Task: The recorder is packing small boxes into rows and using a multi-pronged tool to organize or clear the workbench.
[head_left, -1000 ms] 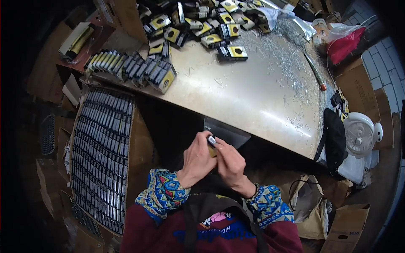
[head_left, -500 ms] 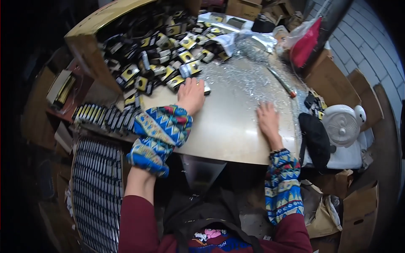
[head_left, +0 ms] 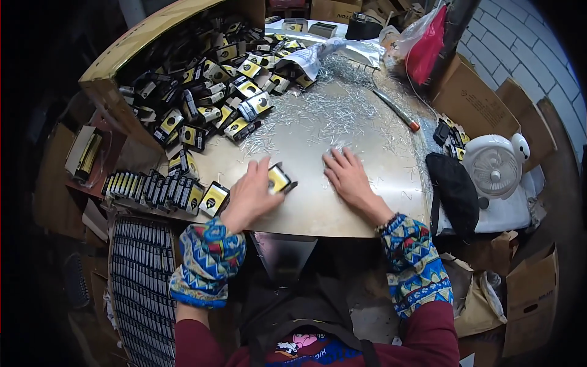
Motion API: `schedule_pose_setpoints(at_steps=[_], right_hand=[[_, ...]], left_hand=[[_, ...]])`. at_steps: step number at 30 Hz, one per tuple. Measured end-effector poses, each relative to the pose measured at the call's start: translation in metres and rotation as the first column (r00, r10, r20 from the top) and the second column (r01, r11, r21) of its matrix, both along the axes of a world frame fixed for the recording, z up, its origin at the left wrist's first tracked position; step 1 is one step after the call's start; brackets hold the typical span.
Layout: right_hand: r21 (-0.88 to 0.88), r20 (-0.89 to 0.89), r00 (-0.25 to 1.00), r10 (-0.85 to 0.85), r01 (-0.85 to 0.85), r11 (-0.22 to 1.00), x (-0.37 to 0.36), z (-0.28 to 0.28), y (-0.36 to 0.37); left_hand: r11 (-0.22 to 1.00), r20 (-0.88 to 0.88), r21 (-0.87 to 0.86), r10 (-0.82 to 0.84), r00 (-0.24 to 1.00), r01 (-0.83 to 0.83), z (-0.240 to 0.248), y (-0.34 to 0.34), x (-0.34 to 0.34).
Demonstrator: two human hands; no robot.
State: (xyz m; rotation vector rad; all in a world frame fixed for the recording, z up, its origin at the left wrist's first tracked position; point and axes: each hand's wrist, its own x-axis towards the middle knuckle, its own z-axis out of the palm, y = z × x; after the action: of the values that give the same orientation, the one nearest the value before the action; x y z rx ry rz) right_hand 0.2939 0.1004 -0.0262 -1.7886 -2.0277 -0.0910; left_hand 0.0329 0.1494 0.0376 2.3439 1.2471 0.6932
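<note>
My left hand (head_left: 249,194) is closed on a small black, yellow and white box (head_left: 279,179), just above the near part of the worktable (head_left: 299,211). My right hand (head_left: 350,176) rests on the tabletop with fingers stretched out and nothing in it. Its fingertips touch the edge of scattered thin silvery nail-like pieces (head_left: 330,113). To the left lies a big heap of similar small boxes (head_left: 208,85). A row of boxes (head_left: 153,186) stands along the table's left front edge, and a single box (head_left: 214,199) leans at its right end, beside my left wrist.
A large cardboard carton (head_left: 101,79) lies around the heap. On the right are a metal rod with a red end (head_left: 397,111), a black pouch (head_left: 451,192) and a white fan (head_left: 494,171). A carton packed with rows of boxes (head_left: 143,281) stands below left.
My left hand has come back from the heap toward me, bringing a box with it. The right hand has slid leftward to the loose metal pieces. A box now leans at the row's end.
</note>
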Motion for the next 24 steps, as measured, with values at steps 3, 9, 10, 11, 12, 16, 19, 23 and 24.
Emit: schedule_pose_setpoints(at_steps=[3, 9, 10, 11, 12, 16, 19, 23, 24], right_hand=[[0.038, -0.008, 0.993, 0.116, -0.115, 0.993, -0.015, 0.014, -0.012], [-0.022, -0.043, 0.977, 0.208, -0.209, 0.978, -0.018, 0.013, -0.026], [-0.016, -0.103, 0.975, 0.197, -0.199, 0.98, -0.015, 0.014, -0.026], [-0.009, -0.166, 0.966, 0.196, -0.2, 0.98, -0.015, 0.015, -0.024], [0.018, -0.107, 0.977, 0.186, -0.185, 0.983, -0.018, 0.013, -0.022], [-0.096, -0.05, 0.991, 0.125, -0.129, 0.987, -0.059, 0.011, -0.022], [-0.09, -0.064, 0.977, 0.205, -0.21, 0.974, -0.103, -0.001, -0.033], [-0.161, -0.138, 0.965, 0.223, -0.244, 0.956, -0.146, 0.008, -0.074], [-0.214, -0.175, 0.958, 0.226, -0.262, 0.941, -0.152, 0.015, -0.085]], left_hand=[[0.977, -0.39, -0.208, -0.029, 0.92, -0.057, 0.014, -0.025, -0.018], [0.573, 0.646, -0.738, 0.451, 0.616, 0.355, -0.014, -0.082, -0.061], [0.445, 0.598, -0.802, 0.596, 0.536, 0.399, -0.016, -0.093, -0.073], [0.404, 0.595, -0.797, 0.652, 0.47, 0.448, -0.028, -0.104, -0.088], [0.373, 0.565, -0.81, 0.704, 0.43, 0.453, -0.037, -0.118, -0.101], [0.321, 0.391, -0.92, 0.707, 0.589, 0.226, -0.101, -0.163, -0.131], [0.349, 0.283, -0.934, 0.575, 0.768, 0.083, -0.149, -0.185, -0.119], [0.296, 0.338, -0.934, 0.554, 0.761, 0.2, -0.154, -0.201, -0.09], [0.249, 0.369, -0.929, 0.618, 0.694, 0.272, -0.151, -0.205, -0.086]])
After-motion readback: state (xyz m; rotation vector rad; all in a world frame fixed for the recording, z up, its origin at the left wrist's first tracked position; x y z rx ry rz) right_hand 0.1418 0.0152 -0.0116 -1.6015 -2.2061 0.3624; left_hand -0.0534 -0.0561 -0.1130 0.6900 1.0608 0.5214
